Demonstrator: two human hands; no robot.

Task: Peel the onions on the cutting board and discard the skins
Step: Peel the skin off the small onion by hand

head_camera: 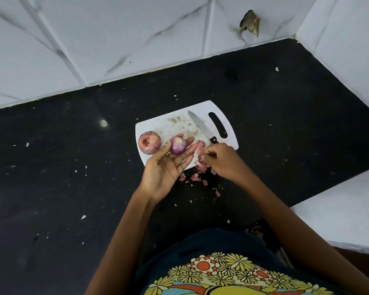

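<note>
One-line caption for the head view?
Left hand cradles peeled onion; right hand gathers skins beside unpeeled onion.

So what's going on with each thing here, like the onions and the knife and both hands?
Purple onion: peeled, resting on the left hand's fingers.
Left hand: palm up, fingers nearly straight.
Other onion: skin still on, lying on the cutting board.
Right hand: fingers curled, pinching onion skins.
Knife: lying flat on the board, untouched.
</note>
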